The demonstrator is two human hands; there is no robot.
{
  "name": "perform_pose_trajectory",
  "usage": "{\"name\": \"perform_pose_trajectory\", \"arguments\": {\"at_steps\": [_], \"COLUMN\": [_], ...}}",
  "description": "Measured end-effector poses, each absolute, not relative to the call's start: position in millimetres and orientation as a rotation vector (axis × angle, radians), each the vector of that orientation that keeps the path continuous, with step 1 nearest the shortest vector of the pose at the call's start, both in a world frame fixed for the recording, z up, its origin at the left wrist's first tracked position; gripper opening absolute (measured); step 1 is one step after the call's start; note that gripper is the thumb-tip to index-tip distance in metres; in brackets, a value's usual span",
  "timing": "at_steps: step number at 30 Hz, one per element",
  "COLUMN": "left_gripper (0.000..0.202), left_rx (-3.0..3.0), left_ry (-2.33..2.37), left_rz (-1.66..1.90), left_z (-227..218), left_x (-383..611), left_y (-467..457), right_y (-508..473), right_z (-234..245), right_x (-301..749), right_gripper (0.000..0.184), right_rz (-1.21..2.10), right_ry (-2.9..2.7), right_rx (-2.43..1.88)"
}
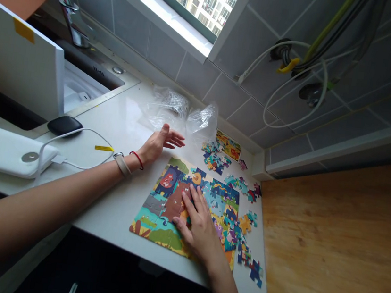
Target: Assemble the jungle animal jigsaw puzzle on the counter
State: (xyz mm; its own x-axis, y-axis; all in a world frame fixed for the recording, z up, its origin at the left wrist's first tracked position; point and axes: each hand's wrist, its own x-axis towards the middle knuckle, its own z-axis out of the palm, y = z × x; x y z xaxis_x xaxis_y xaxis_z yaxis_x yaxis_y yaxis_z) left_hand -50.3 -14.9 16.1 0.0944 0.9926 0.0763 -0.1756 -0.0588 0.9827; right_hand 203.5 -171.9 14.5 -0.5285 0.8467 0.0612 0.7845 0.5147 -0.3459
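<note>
A colourful jigsaw puzzle with cartoon animals lies on the white counter, many of its pieces joined. My right hand rests on it, fingers stretched out over the brown animal. Beyond the puzzle's far left corner, my left hand is held over the counter, fingers extended and nothing in them. Loose puzzle pieces are heaped behind the puzzle, and more pieces lie along its right side. A small picture card sits at the back, near the wall. My right hand hides part of the puzzle.
Crumpled clear plastic bags lie against the wall behind my left hand. To the left are a white power strip, its cable, a black oval object and a sink. A wooden board borders the right side.
</note>
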Motion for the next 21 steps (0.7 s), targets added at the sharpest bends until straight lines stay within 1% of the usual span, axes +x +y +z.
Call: {"name": "perform_pose_trajectory", "arguments": {"at_steps": [8,21], "left_gripper": [0.096,0.093], "left_rx": [1.122,0.95], "left_ry": [0.956,0.796], "left_rz": [1.174,1.078], "left_z": [14.3,17.4], "left_x": [-43.3,-43.6], "left_y": [-18.5,-18.2], "right_y": [-176.3,-176.2], "right_z": [10.1,13.4], "right_x": [198.0,186.3], "right_gripper": [0.074,0.069], "right_rz": [0.408,0.388], "right_ry": [-2.51,-2.515], "right_rx": [-1.402,-1.437]}}
